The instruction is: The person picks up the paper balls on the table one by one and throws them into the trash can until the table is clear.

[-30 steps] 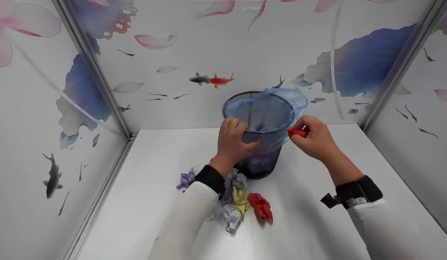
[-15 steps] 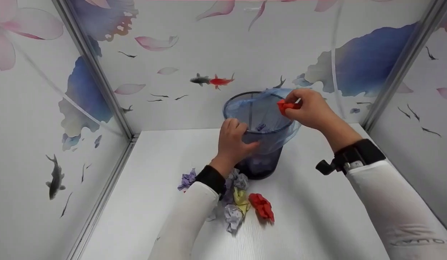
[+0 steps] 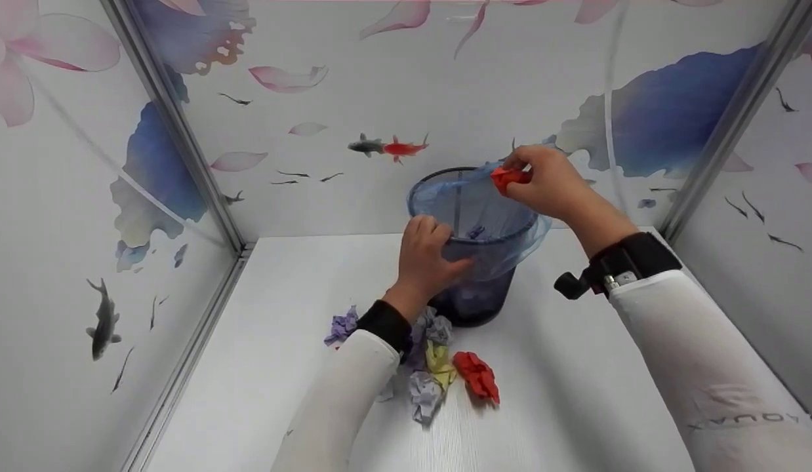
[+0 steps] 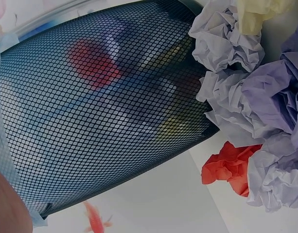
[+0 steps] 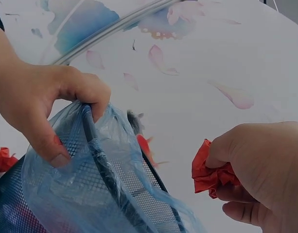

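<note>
A dark mesh wastebasket [image 3: 475, 301] lined with a thin blue plastic bag [image 3: 491, 255] stands on the white table. My left hand [image 3: 424, 255] grips its near-left rim, fingers hooked over the edge and thumb outside on the bag. In my right hand [image 3: 550, 180] a crumpled red paper ball [image 3: 506, 179] is pinched between thumb and fingers, above the far-right part of the rim. The right wrist view shows that same red paper ball [image 5: 212, 170] apart from the rim. Through the mesh wall [image 4: 105, 107] in the left wrist view, red, yellow and pale crumpled papers show inside.
Crumpled papers lie in front of the basket: a red one [image 3: 477, 377], a yellow one [image 3: 440, 364], a white one [image 3: 424, 395] and a purple one [image 3: 341, 326]. My left forearm covers part of the pile. White printed panels [image 3: 301, 203] enclose the table behind and at both sides.
My right hand has risen and moved left with the red paper ball, from outside the basket's right side to above its rim. My left hand keeps its grip on the rim.
</note>
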`<state>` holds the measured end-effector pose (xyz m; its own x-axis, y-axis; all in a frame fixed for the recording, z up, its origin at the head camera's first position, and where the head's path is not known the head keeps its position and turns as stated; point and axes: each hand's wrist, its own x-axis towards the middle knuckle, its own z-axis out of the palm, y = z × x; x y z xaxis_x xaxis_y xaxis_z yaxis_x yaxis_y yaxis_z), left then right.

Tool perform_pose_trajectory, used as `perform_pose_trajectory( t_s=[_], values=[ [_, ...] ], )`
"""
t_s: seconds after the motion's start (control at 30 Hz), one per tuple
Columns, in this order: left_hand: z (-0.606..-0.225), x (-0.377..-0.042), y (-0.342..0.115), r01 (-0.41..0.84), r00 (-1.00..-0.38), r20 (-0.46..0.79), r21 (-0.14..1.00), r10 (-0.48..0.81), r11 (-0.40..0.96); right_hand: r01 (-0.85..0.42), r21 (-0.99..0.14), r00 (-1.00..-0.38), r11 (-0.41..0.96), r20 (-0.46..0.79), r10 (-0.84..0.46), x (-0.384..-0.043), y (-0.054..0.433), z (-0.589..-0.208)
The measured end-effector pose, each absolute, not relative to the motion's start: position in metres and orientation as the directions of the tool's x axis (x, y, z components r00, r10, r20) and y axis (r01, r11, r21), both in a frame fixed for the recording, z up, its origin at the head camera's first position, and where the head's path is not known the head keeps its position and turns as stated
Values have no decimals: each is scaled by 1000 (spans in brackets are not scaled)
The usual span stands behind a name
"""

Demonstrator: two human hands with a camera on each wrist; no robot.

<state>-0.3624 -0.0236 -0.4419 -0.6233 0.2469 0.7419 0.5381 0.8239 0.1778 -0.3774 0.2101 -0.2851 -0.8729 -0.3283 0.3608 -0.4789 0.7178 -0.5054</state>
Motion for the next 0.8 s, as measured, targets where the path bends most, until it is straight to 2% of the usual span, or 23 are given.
perform_pose_trajectory(
  t_s=[0.17,0.4,0.8],
  values=[
    [-442,-363,-23,535,-615,748,166,247,828,-492,-498,-864,714,383,-327,-379,206,-288],
    [-444,-365,-24,541,-566,785,122,253,832,-513,-492,-853,703,386,-353,-379,205,-293],
    [-444,-364,-24,547,-567,784,129,252,827,-557,-464,-825,689,402,-397,-368,210,-298]
  ],
)
